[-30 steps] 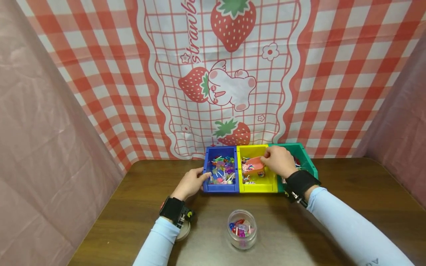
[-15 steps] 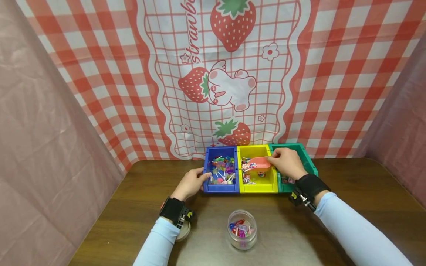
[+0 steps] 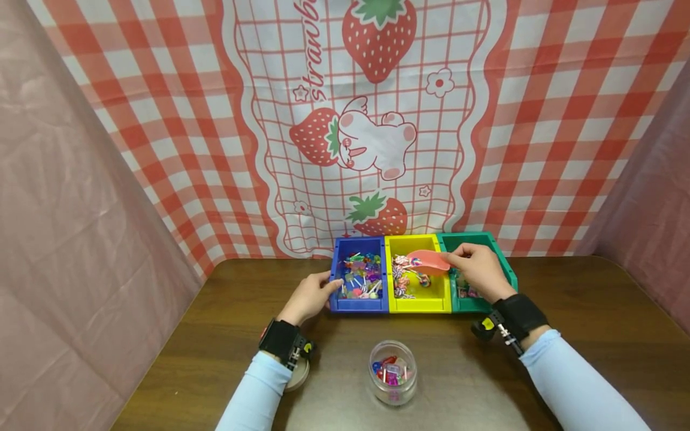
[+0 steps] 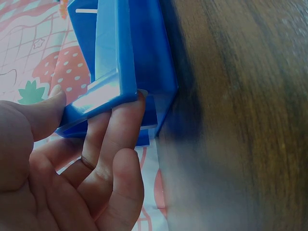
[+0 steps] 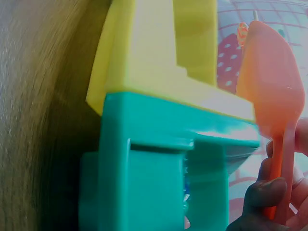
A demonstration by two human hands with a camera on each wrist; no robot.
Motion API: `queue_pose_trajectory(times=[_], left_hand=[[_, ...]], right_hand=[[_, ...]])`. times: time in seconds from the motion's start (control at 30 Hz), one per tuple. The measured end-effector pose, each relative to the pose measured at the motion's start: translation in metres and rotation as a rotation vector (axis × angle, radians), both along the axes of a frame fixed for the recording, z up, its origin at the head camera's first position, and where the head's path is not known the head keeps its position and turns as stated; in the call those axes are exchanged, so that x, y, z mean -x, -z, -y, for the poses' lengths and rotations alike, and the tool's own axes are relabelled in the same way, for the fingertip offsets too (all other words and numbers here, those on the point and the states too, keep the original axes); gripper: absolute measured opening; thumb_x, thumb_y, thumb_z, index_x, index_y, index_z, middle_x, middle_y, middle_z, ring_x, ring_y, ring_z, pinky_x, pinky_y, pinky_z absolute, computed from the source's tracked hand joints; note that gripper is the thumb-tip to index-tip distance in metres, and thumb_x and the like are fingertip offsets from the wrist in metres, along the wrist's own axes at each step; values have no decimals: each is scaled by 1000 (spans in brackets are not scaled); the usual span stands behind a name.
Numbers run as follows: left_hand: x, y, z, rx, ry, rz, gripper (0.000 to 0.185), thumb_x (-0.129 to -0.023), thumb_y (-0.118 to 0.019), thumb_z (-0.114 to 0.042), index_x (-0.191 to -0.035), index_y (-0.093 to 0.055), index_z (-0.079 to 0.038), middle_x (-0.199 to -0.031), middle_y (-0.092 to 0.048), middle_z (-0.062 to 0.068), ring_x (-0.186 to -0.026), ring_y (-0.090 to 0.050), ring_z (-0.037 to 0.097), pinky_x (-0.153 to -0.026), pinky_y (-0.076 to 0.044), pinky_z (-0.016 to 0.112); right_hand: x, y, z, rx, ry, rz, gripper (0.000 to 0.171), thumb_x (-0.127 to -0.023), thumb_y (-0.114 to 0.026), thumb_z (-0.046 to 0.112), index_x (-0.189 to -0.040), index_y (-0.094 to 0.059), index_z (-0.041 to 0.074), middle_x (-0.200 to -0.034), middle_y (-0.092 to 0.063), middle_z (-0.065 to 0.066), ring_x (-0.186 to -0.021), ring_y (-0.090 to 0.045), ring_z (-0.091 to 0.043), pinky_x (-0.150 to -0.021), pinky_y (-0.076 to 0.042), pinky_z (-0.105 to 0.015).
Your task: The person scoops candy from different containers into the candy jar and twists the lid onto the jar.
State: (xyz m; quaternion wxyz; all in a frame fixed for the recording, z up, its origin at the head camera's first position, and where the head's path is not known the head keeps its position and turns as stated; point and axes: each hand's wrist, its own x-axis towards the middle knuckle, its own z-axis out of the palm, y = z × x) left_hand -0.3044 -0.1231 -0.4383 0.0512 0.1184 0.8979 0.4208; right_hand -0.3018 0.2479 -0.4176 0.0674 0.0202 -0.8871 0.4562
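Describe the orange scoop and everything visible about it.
The orange scoop looks like smooth, slightly translucent plastic: a rounded bowl narrowing to a thin handle. The right hand pinches the handle, holding the scoop raised over the yellow bin, bowl toward the blue bin. Whether it carries anything cannot be seen.

The three joined rectangular bins, blue (image 3: 358, 304), yellow (image 3: 424, 304) and green (image 3: 501, 266), are smooth moulded plastic with a soft sheen; the blue wall reflects light in the left wrist view. The salmon-orange scoop (image 3: 429, 261) is glossy, slightly translucent plastic. The dark brown table (image 3: 593, 311) shows streaked wood grain with a low satin shine. The small round jar (image 3: 393, 372) is clear, glossy plastic or glass. The red-checked strawberry backdrop (image 3: 356, 120) is thin, creased cloth, and the pink side drapes (image 3: 70, 239) look matt and wrinkled.
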Motion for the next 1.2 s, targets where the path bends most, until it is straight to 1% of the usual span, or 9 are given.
queue_pose_trajectory(times=[0.07, 0.17, 0.27, 0.43, 0.63, 0.8, 0.97, 1.1, 1.2], left_hand=[[0, 0, 0, -1, -1, 5, 48, -102, -56, -40, -137, -60, -7, -75, -66, 3, -63, -65, 24, -58, -46, 31], [0, 0, 0, -1, -4, 8, 49, -102, -56, -40, -138, -60, -7, -75, -65, 3, -63, -65, 24, -58, -45, 31], [1, 1, 0, 2, -5, 5, 49, -102, -56, -40, -138, -59, -7, -74, -65, 3, -63, -65, 25, -57, -45, 31], [0, 1, 0, 2, -2, -1, 49, -102, -56, -41, -138, -60, -8, -74, -65, 3, -64, -65, 27, -58, -45, 31], [0, 1, 0, -4, -3, 5, 48, -102, -56, -41, -138, -60, -8, -74, -65, 3, -64, -65, 27, -58, -45, 31], [0, -1, 0, -5, -8, 8, 47, -102, -56, -40, -137, -60, -8, -75, -66, 4, -65, -66, 28, -58, -44, 31], [0, 0, 1, -6, -6, 9, 49, -102, -56, -41, -137, -60, -7, -75, -65, 3, -64, -65, 27, -57, -44, 31], [0, -1, 1, 0, -7, 13, 48, -102, -56, -40, -137, -60, -8, -74, -65, 4, -64, -65, 27, -57, -44, 31], [0, -2, 1, 2, -6, 11, 49, -102, -56, -41, -137, -60, -8, -74, -65, 3, -64, -65, 27, -58, -44, 31]], right_hand=[[-4, 0, -1, 30, -2, -15, 44, -96, -63, 49, -94, -69, 6, -76, -51, -10, -56, -43, -25, -47, -34, -32], [-10, -1, -1, 76, -16, -31, 43, -96, -63, 48, -94, -68, 5, -84, -55, -17, -56, -42, -25, -47, -34, -32], [-17, -4, 0, 116, -42, -42, 44, -97, -63, 47, -94, -67, 4, -91, -57, -20, -62, -42, -26, -49, -34, -33], [-31, -11, 6, 148, -92, -44, 44, -97, -63, 46, -92, -65, 2, -86, -51, -14, -73, -47, -28, -56, -39, -32], [-50, -21, 11, 153, -150, -45, 39, -96, -67, 41, -89, -65, 3, -75, -46, -11, -67, -47, -27, -53, -40, -31], [-66, -27, 15, 112, -212, -77, 31, -95, -70, 32, -84, -65, 4, -71, -44, -6, -66, -46, -23, -54, -37, -31], [-77, -25, 20, 87, -293, -110, 23, -93, -73, 24, -77, -65, 8, -70, -49, -5, -63, -47, -21, -54, -37, -31], [-83, -20, 22, 94, -354, -53, 21, -92, -74, 21, -78, -65, 9, -73, -53, -4, -67, -51, -20, -55, -40, -29], [-87, -16, 23, 86, -399, -25, 20, -91, -75, 20, -78, -64, 10, -72, -53, -4, -68, -52, -20, -56, -41, -28]])
